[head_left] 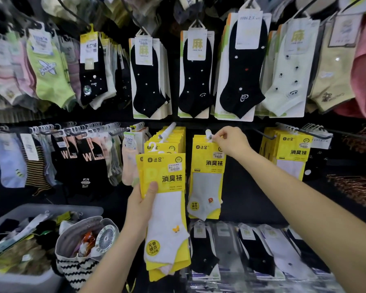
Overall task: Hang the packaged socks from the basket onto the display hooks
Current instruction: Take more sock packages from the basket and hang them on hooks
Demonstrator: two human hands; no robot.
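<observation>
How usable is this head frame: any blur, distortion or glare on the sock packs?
Head view: the centre is sharp, the print on the yellow pack in the left hand legible; the right hand at the hook is crisp; the edges smear and bow from the wide lens, as at the grey basket; no strong glare.

A dark, nearly black display wall (pixel 247 187) is seen filling the view, and it is crossed by rows of metal pegs. At 12 o'clock, black ankle socks on pale cards (pixel 149 79) are hung in a row; green and pink pairs (pixel 49 68) are crowded at 10 o'clock, pale cream ones (pixel 285 70) at 2 o'clock. White plastic hangers (pixel 76 129) are lined along a rail at 9 o'clock. A black-and-white woven bag (pixel 76 269) is set at 7 o'clock. Clear-wrapped packs (pixel 262 250) are laid on a lower shelf at 5 o'clock. Even, fairly bright light falls from above.
</observation>
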